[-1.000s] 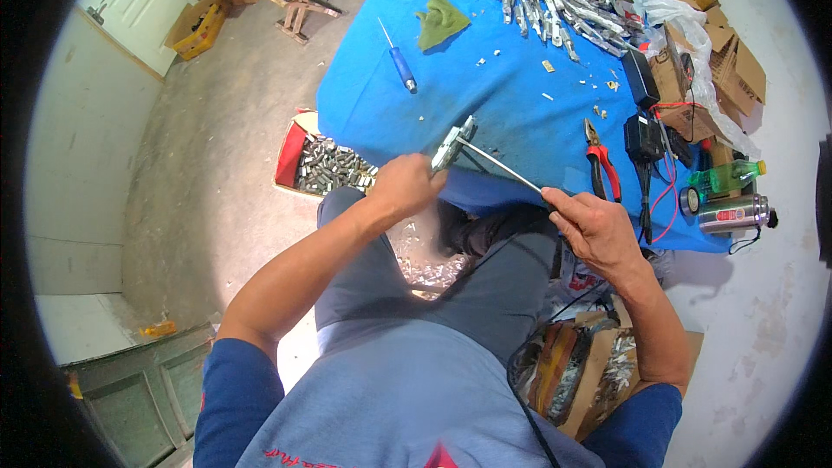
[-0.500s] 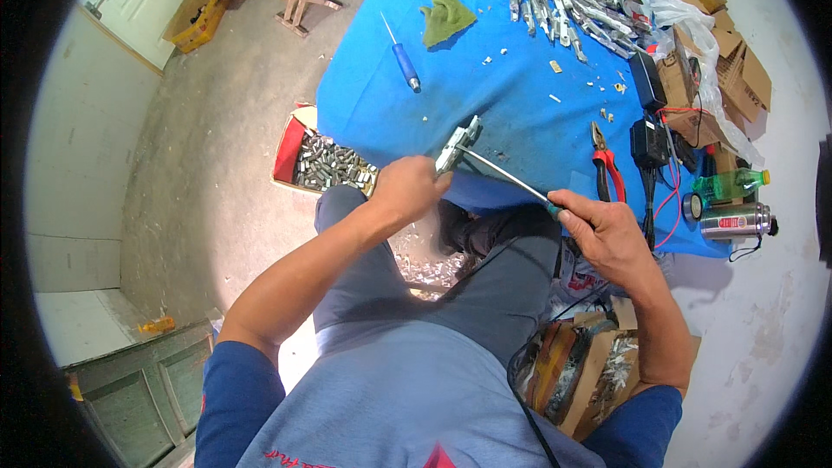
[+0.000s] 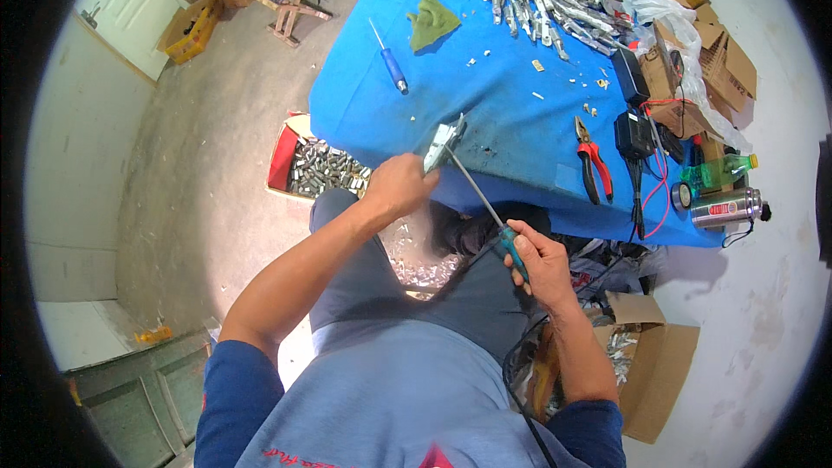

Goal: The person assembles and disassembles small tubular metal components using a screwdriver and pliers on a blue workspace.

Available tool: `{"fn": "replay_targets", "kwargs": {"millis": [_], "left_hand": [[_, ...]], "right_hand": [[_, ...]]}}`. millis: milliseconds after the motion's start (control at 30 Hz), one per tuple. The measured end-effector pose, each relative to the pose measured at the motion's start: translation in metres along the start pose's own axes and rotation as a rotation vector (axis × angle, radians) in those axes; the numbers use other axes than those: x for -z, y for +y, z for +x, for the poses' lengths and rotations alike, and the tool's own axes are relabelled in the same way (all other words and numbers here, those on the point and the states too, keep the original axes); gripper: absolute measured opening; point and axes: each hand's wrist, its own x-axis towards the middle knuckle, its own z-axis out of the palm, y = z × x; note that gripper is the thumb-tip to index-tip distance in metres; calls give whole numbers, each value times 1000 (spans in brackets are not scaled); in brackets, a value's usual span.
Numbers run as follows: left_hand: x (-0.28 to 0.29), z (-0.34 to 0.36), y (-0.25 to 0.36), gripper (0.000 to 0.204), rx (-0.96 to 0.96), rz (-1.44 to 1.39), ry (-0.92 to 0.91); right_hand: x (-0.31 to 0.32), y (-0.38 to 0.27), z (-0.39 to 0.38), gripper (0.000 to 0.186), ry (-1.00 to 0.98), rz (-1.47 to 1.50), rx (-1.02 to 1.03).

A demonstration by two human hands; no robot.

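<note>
My left hand [image 3: 400,182] is closed on the lower end of a white-and-silver metal part [image 3: 444,144], held over the near edge of the blue-covered table [image 3: 355,100]. My right hand [image 3: 539,260] grips the teal handle of a long screwdriver [image 3: 481,198] lower and to the right, over my right thigh. The screwdriver's shaft slants up to the underside of the part, where its tip meets it. A blue-handled screwdriver [image 3: 390,61] lies farther back on the cloth, and red-and-black pliers [image 3: 594,165] lie to the right.
A pile of metal strips [image 3: 546,9], green cloths [image 3: 431,22], black adapters [image 3: 634,132], a steel flask [image 3: 726,206] and a green bottle [image 3: 728,172] are on the table. A box of small metal pieces [image 3: 319,169] sits left of my knees; an open carton [image 3: 660,368] stands right.
My right hand and the screwdriver have swung down and toward me, so the shaft now slants more steeply. My left hand and the metal part have shifted slightly leftward in the picture.
</note>
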Motion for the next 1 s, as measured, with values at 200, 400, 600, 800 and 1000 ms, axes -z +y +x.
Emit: {"fn": "replay_targets", "kwargs": {"millis": [200, 400, 600, 800, 1000], "left_hand": [[4, -6, -4, 53, 131, -256, -61], [-11, -13, -3, 48, 60, -588, -205], [-8, -32, -1, 50, -10, -475, -88], [-11, -69, 16, 48, -73, -412, -36], [-22, -114, 25, 44, -90, -660, -204]], "right_hand": [[33, -49, -6, 37, 357, -594, 343], [62, -74, 91, 39, 557, -933, 576], [15, -82, 127, 45, 798, -1052, 817], [-76, -30, 86, 38, 118, 26, 384], [-84, 0, 48, 28, -3, 161, 327]]}}
